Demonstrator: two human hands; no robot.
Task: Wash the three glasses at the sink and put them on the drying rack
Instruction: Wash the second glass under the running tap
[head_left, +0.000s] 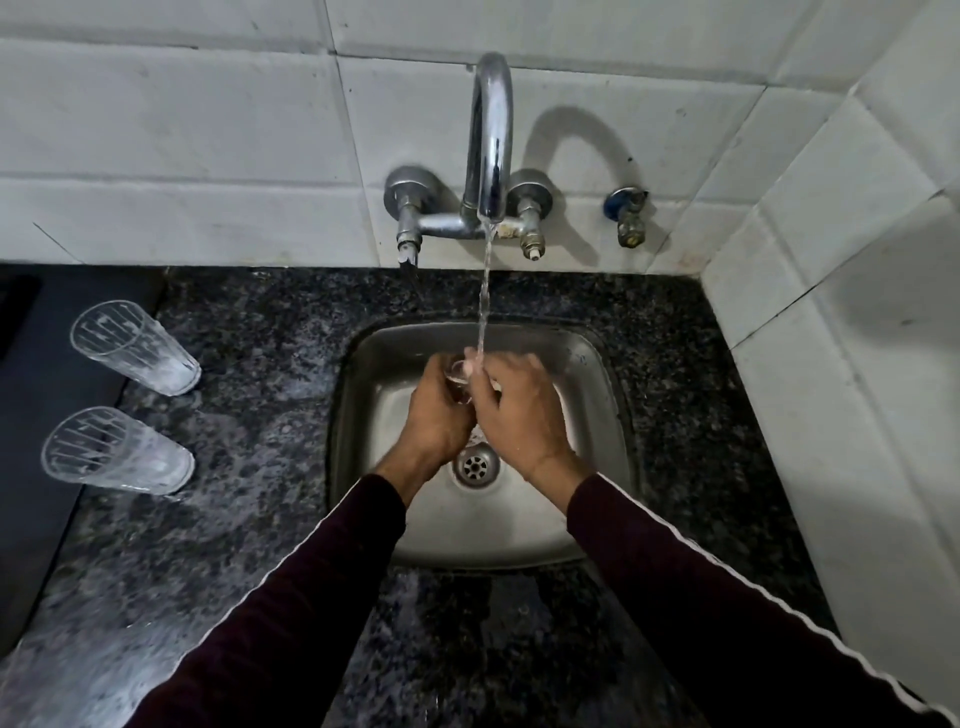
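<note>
Dark sleeves (291, 597) reach to the sink (597, 395), where left hand (434, 410) and right hand (519, 410) curl tightly round one glass (457, 371), the faucet (491, 140) stream falling from 12 o'clock

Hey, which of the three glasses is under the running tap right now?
The glass held by both hands over the sink. The other two glasses stand untouched on the counter to the left.

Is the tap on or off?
On. A thin stream of water runs from the tap spout down onto the glass that both hands hold over the sink.
</note>
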